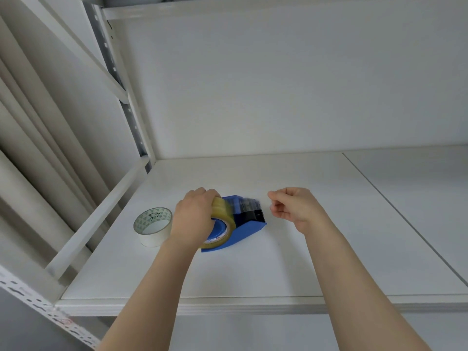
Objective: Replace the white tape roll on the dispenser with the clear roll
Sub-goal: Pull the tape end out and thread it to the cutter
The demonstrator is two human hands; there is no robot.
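Observation:
A blue tape dispenser [249, 225] with a black cutter at its right end lies on the white shelf [253, 269]. The clear, yellowish roll [224, 214] sits in the dispenser on a blue hub. My left hand [195, 219] grips that roll from the left side. A strip of clear tape runs from the roll toward the cutter and looks blurred. My right hand [295, 206] hovers just right of the cutter with fingers curled loosely and nothing visibly in it. The white roll [153, 226], with a green patterned core, rests flat on the shelf left of my left hand.
The shelf has a white back wall and a metal upright post [121, 97] at the far left. A side rail [101, 219] runs along the left edge. A seam [405, 219] divides the shelf board on the right.

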